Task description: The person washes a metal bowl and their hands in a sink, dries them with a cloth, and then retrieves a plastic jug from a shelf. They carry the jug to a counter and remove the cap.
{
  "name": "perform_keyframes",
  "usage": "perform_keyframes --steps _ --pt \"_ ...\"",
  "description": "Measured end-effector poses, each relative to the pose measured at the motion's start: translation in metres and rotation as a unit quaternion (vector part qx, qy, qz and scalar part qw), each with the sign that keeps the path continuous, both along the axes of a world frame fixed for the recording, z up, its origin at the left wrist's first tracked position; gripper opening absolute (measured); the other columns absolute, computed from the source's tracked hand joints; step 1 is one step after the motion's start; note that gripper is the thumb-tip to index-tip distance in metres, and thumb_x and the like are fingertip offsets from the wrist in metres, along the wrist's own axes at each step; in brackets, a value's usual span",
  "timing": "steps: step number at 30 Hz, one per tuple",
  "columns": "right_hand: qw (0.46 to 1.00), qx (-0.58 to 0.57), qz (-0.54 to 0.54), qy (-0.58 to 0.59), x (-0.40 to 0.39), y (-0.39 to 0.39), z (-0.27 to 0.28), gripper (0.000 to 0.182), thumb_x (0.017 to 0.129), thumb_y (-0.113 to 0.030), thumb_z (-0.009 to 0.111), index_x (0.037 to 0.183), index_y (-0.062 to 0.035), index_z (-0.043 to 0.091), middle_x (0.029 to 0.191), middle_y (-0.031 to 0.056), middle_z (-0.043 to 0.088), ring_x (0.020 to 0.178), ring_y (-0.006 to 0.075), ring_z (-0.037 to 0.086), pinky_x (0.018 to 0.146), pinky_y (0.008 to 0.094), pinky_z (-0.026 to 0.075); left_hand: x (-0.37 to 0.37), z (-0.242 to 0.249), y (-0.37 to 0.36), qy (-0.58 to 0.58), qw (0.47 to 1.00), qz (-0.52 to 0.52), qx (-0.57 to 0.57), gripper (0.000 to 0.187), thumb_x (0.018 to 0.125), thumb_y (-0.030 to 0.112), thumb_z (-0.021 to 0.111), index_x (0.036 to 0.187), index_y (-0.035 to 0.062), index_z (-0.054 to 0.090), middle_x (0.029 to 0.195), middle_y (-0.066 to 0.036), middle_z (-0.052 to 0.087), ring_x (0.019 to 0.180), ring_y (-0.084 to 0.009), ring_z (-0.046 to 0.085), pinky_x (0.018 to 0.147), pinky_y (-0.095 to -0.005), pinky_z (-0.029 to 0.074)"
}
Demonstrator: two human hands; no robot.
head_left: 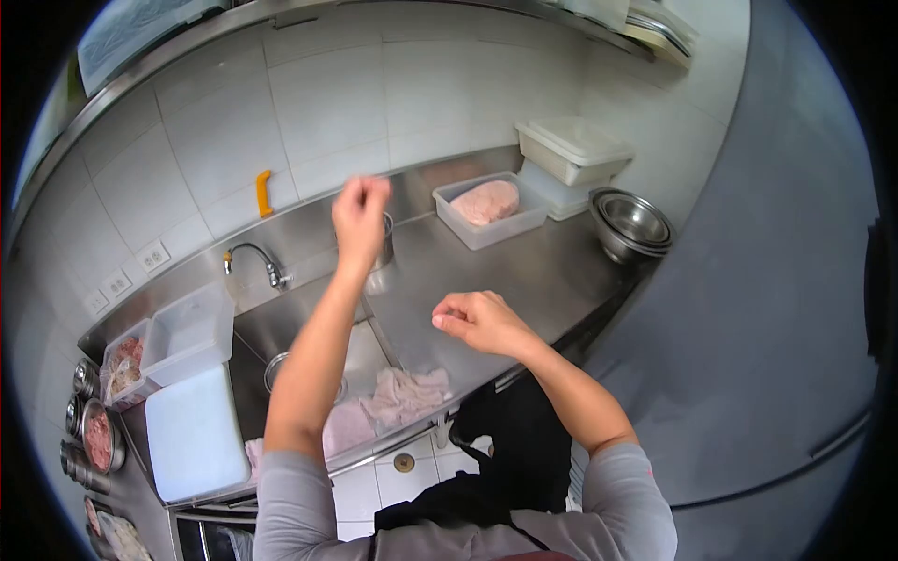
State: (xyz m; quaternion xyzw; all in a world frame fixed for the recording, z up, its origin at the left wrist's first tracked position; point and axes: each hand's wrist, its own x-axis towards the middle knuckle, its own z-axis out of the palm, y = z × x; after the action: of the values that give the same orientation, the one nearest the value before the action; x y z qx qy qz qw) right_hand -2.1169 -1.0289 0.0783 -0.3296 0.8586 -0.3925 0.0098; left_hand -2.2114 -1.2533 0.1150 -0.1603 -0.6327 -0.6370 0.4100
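Note:
My left hand (358, 222) is raised over the back of the steel counter, its fingers curled closed and slightly blurred. Partly hidden behind that hand is a round metal container (386, 245) by the back wall of the sink. Lower and to the right, my right hand (484, 322) hovers above the counter (421, 280) with its fingers curled in towards the thumb. Nothing shows in either hand. A clear plastic tub (486, 234) holding a large piece of pale pink meat (486, 202) stands farther back.
The sink (271, 323) with its tap (271, 266) lies left, a crumpled pink cloth (407, 393) on its front edge. A white cutting board (195, 435), an empty-looking plastic tub (190, 332) and a bowl of meat (99, 439) stand farther left. Nested metal bowls (631, 222) sit right, beside a grey cabinet (748, 280).

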Motion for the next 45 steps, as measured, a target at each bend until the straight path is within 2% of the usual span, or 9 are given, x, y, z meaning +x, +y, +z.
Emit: perform_keyframes --steps 3,9,12,18,23,25,26,35,45 --pt "0.997 -0.069 -0.019 -0.021 -0.033 0.008 0.018 0.029 0.089 -0.032 0.064 0.097 -0.0043 0.070 0.069 0.0110 0.065 0.062 0.0236 0.063 0.062 0.0369 0.050 -0.079 0.101 0.005 0.032 0.976 -0.154 0.150 0.024 0.094 0.016 0.054 0.107 -0.0025 0.060 0.098 -0.011 0.063 0.089 -0.0204 0.062 0.084 -0.0332 0.051" --pt "0.986 -0.130 -0.032 -0.096 -0.075 0.041 0.030 0.023 0.092 -0.023 0.065 0.096 -0.0006 0.068 0.070 0.0024 0.064 0.065 0.0080 0.059 0.061 0.0253 0.048 -0.184 0.240 0.012 0.079 0.919 -0.243 0.301 0.044 0.096 0.019 0.049 0.132 -0.0038 0.040 0.135 -0.023 0.043 0.126 -0.0341 0.044 0.106 -0.0466 0.040" --pt "0.981 -0.147 -0.013 -0.124 -0.092 0.052 0.034 0.021 0.093 -0.020 0.064 0.097 0.0002 0.067 0.072 0.0008 0.063 0.066 0.0064 0.058 0.061 0.0237 0.048 -0.227 0.273 0.003 0.141 0.848 -0.301 0.413 0.022 0.091 0.025 0.059 0.099 0.0047 0.065 0.093 -0.009 0.069 0.090 -0.0240 0.065 0.088 -0.0370 0.049" --pt "0.968 -0.221 0.075 -0.094 -0.149 0.063 0.041 0.018 0.093 -0.020 0.064 0.097 -0.0024 0.067 0.073 -0.0003 0.062 0.065 0.0059 0.057 0.059 0.0227 0.047 -0.250 0.283 -0.014 0.210 0.849 -0.341 0.344 0.023 0.100 0.023 0.046 0.105 0.0069 0.062 0.098 -0.006 0.066 0.093 -0.0207 0.061 0.086 -0.0365 0.047" --pt "0.950 -0.271 0.132 -0.085 -0.236 0.046 0.147 0.017 0.091 -0.019 0.066 0.097 -0.0030 0.067 0.068 -0.0011 0.061 0.061 0.0036 0.053 0.053 0.0215 0.042 -0.209 0.284 0.018 0.206 0.833 -0.299 0.417 0.029 0.100 0.024 0.044 0.116 0.0048 0.059 0.113 -0.013 0.063 0.108 -0.0262 0.057 0.099 -0.0433 0.041" --pt "0.957 -0.243 0.154 -0.042 -0.271 0.051 0.202 0.017 0.092 -0.014 0.066 0.103 -0.0012 0.067 0.072 0.0002 0.062 0.063 0.0028 0.053 0.053 0.0213 0.042 -0.205 0.277 0.021 0.222 0.892 -0.262 0.295 0.043 0.096 0.022 0.047 0.131 -0.0017 0.042 0.141 -0.023 0.037 0.133 -0.0384 0.035 0.112 -0.0534 0.030" --pt "0.950 -0.234 0.168 -0.121 -0.276 0.058 0.230 0.017 0.090 -0.012 0.067 0.104 -0.0006 0.067 0.074 -0.0003 0.063 0.065 0.0027 0.055 0.055 0.0210 0.043 -0.205 0.277 0.020 0.205 0.902 -0.226 0.306 0.043 0.095 0.024 0.046 0.130 0.0000 0.044 0.141 -0.020 0.038 0.134 -0.0395 0.034 0.113 -0.0583 0.026" --pt "0.972 -0.102 0.206 -0.052 -0.287 0.109 0.416 0.017 0.087 -0.009 0.069 0.102 -0.0019 0.069 0.081 0.0077 0.069 0.071 0.0138 0.065 0.063 0.0268 0.050 -0.184 0.287 0.036 0.138 0.837 -0.172 0.501 0.054 0.090 0.025 0.059 0.138 0.0045 0.043 0.139 -0.016 0.048 0.128 -0.0337 0.047 0.107 -0.0542 0.039" --pt "0.967 -0.202 0.124 0.090 -0.303 0.163 0.603 0.013 0.087 -0.007 0.067 0.095 0.0034 0.069 0.078 0.0092 0.068 0.068 0.0129 0.062 0.062 0.0259 0.047 -0.186 0.301 0.048 0.020 0.820 -0.011 0.572 0.053 0.090 0.044 0.057 0.128 0.0080 0.051 0.125 -0.009 0.059 0.113 -0.0257 0.058 0.095 -0.0480 0.049"
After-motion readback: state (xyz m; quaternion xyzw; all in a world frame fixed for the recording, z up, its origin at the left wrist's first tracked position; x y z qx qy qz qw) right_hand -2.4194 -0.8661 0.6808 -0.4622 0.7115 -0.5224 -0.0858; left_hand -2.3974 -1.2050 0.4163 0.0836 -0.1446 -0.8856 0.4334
